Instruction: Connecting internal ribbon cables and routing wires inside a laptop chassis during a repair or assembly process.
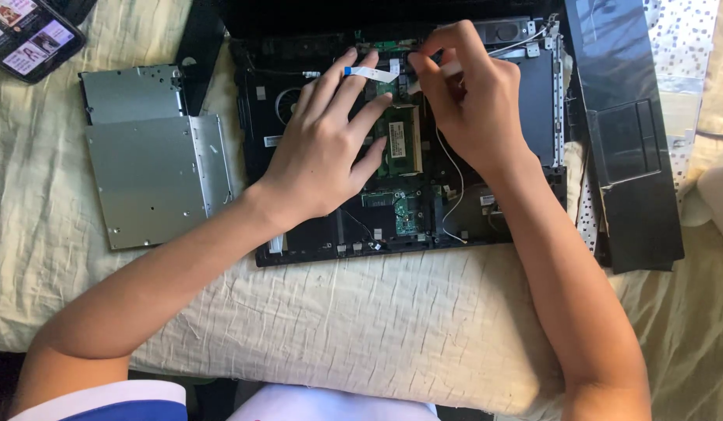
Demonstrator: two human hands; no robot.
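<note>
At the far left, a dark smartphone (30, 35) with a lit screen lay on the cream wrinkled bedsheet (361, 327). Just right of it sat two flat grey metal drive units (155, 175), one behind the other and touching. Next came the opened black laptop base (486, 210), its cover off, showing a green memory module (400, 140), a round fan (287, 101) and thin white wires (455, 179).

The left hand (326, 148) rested palm-down on the laptop's inside, its fingers (353, 78) spread apart and lying flat; the fingertips touched a short white flat ribbon cable with a blue end (371, 73) near the top of the board. The right hand (466, 97) hovered just beside it, fingers (424, 66) pinched together over the cable's right end, though whether they actually gripped it could not be told.

Farthest right, a detached black palm-rest panel with a touchpad (630, 148) leaned against the laptop's edge.
</note>
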